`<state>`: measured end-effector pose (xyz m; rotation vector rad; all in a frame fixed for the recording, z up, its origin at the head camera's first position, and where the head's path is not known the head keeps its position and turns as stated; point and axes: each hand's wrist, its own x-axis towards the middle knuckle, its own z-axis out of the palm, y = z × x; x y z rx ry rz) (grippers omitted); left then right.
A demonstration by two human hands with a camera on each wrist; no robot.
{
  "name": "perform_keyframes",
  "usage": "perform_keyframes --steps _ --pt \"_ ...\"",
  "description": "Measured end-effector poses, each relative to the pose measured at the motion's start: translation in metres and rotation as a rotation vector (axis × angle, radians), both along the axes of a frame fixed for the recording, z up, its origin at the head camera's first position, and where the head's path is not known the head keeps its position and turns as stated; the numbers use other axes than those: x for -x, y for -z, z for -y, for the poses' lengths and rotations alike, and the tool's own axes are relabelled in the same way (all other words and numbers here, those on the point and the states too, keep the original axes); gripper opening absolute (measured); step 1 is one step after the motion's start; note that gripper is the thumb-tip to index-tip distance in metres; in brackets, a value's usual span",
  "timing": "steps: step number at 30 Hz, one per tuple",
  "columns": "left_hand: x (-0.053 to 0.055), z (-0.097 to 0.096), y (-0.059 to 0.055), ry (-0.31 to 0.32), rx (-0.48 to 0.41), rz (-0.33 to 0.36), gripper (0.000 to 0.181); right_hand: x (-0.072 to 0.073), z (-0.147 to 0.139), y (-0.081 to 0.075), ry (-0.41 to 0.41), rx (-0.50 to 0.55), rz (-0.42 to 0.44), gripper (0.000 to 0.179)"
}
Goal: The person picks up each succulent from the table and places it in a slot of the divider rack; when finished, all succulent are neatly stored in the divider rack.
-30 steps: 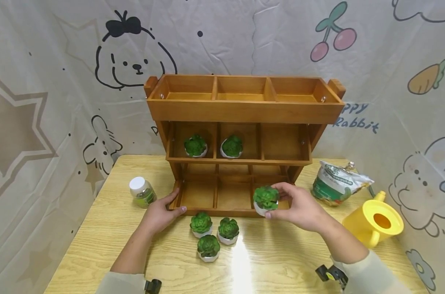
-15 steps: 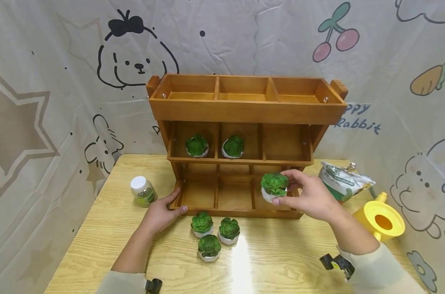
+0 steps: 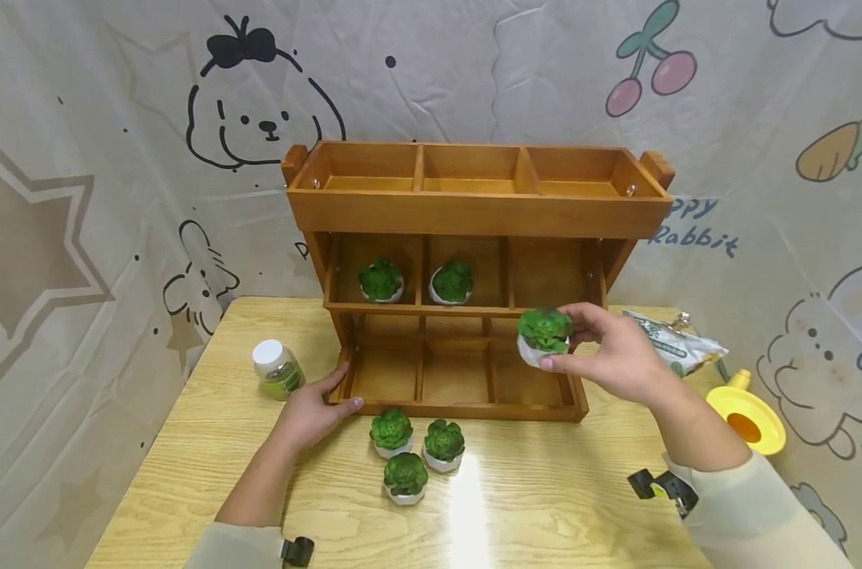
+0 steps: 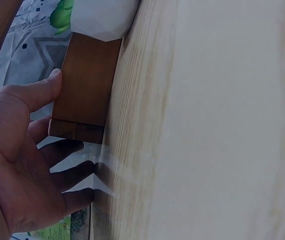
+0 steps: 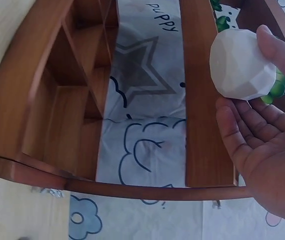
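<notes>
My right hand (image 3: 619, 356) holds a potted succulent (image 3: 546, 330), thumb and fingers round its white faceted pot (image 5: 242, 65). The plant is raised in front of the right side of a three-tier wooden shelf (image 3: 476, 217), level with the gap under the middle tier. At the shelf's lower left corner, my left hand (image 3: 315, 409) grips the end of the bottom tier; in the left wrist view its thumb (image 4: 45, 90) lies on the front board. Two more succulents (image 3: 381, 280) sit in the left and middle compartments of the middle tier. Three others, one a front succulent (image 3: 405, 476), stand on the table.
A white-lidded jar (image 3: 277, 368) stands left of the shelf. To the right lie a white and green bag (image 3: 675, 344) and a yellow watering can (image 3: 758, 419), partly hidden by my right arm. A printed cloth (image 3: 431, 71) hangs behind and along both sides.
My right hand has lifted the succulent up and to the right, from the bottom tier's right front to just below the middle tier's front edge. The left hand stays in place.
</notes>
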<state>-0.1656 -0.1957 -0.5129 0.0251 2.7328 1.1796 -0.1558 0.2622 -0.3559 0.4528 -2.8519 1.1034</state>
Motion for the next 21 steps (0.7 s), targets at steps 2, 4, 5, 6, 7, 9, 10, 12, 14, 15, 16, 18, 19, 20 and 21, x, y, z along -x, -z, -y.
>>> perform_keyframes --steps 2,4,5,6,7,9,10,12,14,15,16,18,19,20,21 --pt "0.0 0.0 0.0 0.001 0.001 0.005 0.079 0.001 -0.001 -0.005 0.013 0.002 0.011 0.072" --pt "0.001 0.0 0.0 0.001 0.003 0.01 0.079 0.002 -0.003 -0.008 0.019 0.009 0.019 0.073" --pt "0.001 0.001 0.0 0.001 0.005 0.012 0.079 0.003 -0.003 -0.01 0.019 0.015 0.022 0.074" --pt "0.001 0.001 0.0 0.001 0.007 0.013 0.079 0.004 -0.003 -0.011 0.02 0.018 0.026 0.074" --pt "0.001 0.001 0.0 -0.001 0.008 0.014 0.079 0.005 -0.004 -0.013 0.021 0.019 0.026 0.075" --pt "0.0 0.0 -0.001 -0.002 0.009 0.016 0.079 0.007 -0.005 -0.015 0.027 0.011 0.016 0.076" --pt "0.0 0.0 -0.001 -0.002 0.009 0.018 0.079 0.008 -0.005 -0.017 0.03 0.007 0.015 0.077" --pt "0.0 0.0 -0.001 -0.003 0.01 0.02 0.079 0.011 -0.006 -0.02 0.044 -0.005 0.008 0.077" --pt "0.0 0.0 -0.001 -0.003 0.009 0.023 0.079 0.014 -0.006 -0.022 0.051 -0.016 -0.007 0.077" --pt "0.001 0.0 -0.001 -0.003 0.01 0.023 0.079 0.016 -0.007 -0.023 0.055 -0.017 -0.013 0.077" --pt "0.001 0.0 -0.001 -0.003 0.009 0.023 0.079 0.018 -0.007 -0.023 0.054 -0.008 -0.018 0.077" --pt "0.001 0.0 -0.001 -0.003 0.01 0.02 0.079 0.021 -0.008 -0.025 0.059 0.0 -0.028 0.077" --pt "0.001 0.001 0.0 -0.003 0.01 0.019 0.079 0.023 -0.009 -0.025 0.057 0.004 -0.034 0.077" --pt "0.001 0.001 0.0 -0.001 0.01 0.017 0.08 0.025 -0.009 -0.026 0.058 0.009 -0.034 0.077" --pt "0.001 0.001 0.0 -0.001 0.01 0.015 0.08 0.026 -0.009 -0.027 0.059 0.015 -0.031 0.078"
